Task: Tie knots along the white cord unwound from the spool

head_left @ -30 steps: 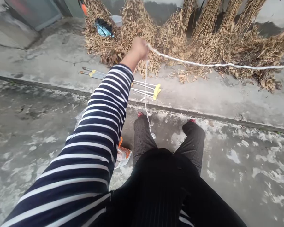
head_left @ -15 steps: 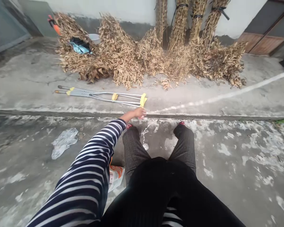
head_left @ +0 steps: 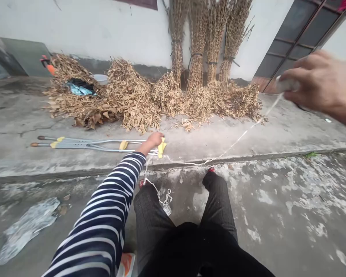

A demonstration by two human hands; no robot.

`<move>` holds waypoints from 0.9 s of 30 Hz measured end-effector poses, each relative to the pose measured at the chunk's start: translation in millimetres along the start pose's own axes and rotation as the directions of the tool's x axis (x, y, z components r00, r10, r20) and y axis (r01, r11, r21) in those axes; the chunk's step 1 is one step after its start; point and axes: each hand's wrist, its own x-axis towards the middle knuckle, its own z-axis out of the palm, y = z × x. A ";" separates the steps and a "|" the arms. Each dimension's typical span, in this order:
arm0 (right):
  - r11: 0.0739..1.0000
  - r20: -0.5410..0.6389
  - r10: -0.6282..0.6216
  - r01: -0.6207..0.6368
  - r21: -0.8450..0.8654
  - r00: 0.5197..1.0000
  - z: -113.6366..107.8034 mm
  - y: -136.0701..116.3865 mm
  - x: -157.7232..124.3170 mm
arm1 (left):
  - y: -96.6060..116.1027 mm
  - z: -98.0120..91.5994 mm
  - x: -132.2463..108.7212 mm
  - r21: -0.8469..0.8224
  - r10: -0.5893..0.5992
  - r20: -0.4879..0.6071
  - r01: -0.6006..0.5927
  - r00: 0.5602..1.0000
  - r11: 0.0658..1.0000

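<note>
My right hand (head_left: pixel 314 84), raised at the upper right and blurred, is closed around a small white roll of string (head_left: pixel 288 84). From it the white string (head_left: pixel 242 134) runs down and left, sagging near the step edge. My left hand (head_left: pixel 155 139), in a striped sleeve, is closed above the yellow-padded end of the crutches (head_left: pixel 95 145). Strands converge just below that hand; its fingertips' hold on the string is partly hidden. A loose tail of string (head_left: pixel 167 198) hangs past my foot to the ground between my legs.
Dry leafy stalks (head_left: pixel 135 100) lie along the wall, with tied upright bundles (head_left: pixel 196 54) behind. A blue and black cloth (head_left: pixel 80 87) and white basin (head_left: pixel 100 79) sit among them. A low step edge (head_left: pixel 276 154) crosses ahead. Clear plastic (head_left: pixel 29 227) lies at left.
My right hand has come into view with the roll. The string, straight before, now sags. My left hand has shifted slightly left over the crutch ends, and the view has tilted up.
</note>
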 end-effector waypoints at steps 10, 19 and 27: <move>0.992 -0.061 -0.123 0.123 -0.001 0.991 6.3 -89.6 20.1 | 213.6 74.4 -70.5 -0.784 0.616 -0.128 -0.460 0.777 0.418; 0.983 -0.027 -0.111 0.114 0.146 0.993 29.2 -83.8 11.5 | 200.7 81.9 -127.5 -0.943 0.632 0.137 -0.096 0.763 0.320; 1.000 0.007 0.011 -0.011 -0.009 1.000 73.9 -18.3 -8.7 | 29.3 60.7 -148.7 -0.523 0.394 0.641 -0.001 0.659 0.852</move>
